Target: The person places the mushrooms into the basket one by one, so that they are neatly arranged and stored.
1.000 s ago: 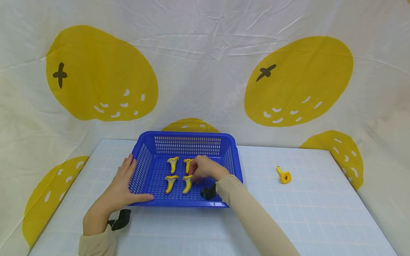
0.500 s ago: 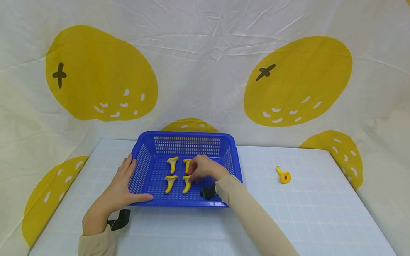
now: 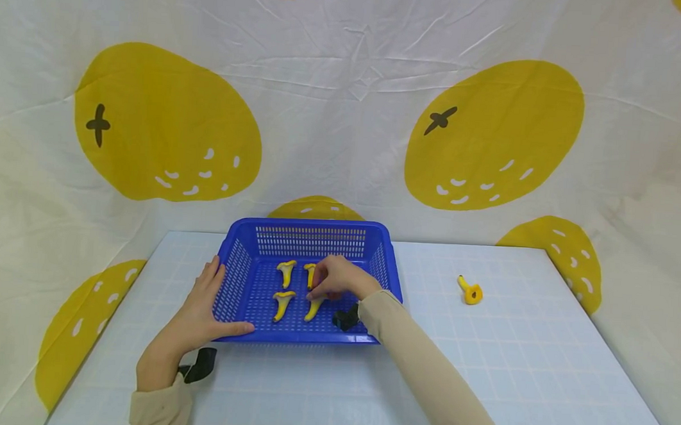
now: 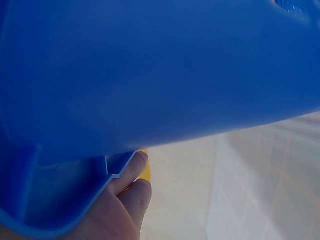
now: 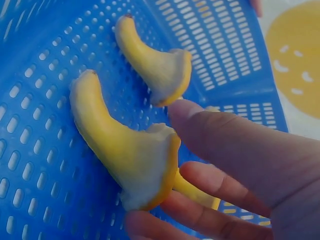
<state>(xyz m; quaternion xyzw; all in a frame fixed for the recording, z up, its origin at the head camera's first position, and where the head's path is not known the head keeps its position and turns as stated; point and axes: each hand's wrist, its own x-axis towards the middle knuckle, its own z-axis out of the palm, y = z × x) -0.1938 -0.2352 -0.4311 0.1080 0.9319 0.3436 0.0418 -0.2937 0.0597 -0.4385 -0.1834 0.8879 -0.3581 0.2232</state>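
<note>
A blue plastic basket point(image 3: 305, 336) holds several yellow chanterelle mushrooms laid in two rows. My left hand point(image 3: 193, 314) grips its near left corner, thumb over the front rim and fingers along the left side. Inside it, the thumb and fingers of my right hand point(image 3: 343, 278) hold the cap of the near right chanterelle point(image 5: 115, 145), which lies tilted with its stem towards the front. That cap is mostly covered by the hand in the head view. Left of it lies another chanterelle point(image 3: 282, 306). Behind are a third chanterelle point(image 3: 286, 272) and one partly hidden by the fingers.
One more chanterelle point(image 3: 472, 291) lies on the pale checked table point(image 3: 482, 367), right of the basket. A white cloth with yellow fruit prints point(image 3: 333, 122) hangs behind the table. A black wrist-worn device point(image 3: 346, 318) sits under my right wrist, low in the basket.
My right thumb has shifted over the near right chanterelle's cap, and its stem has turned slightly to the right. My left hand and the basket stay in place.
</note>
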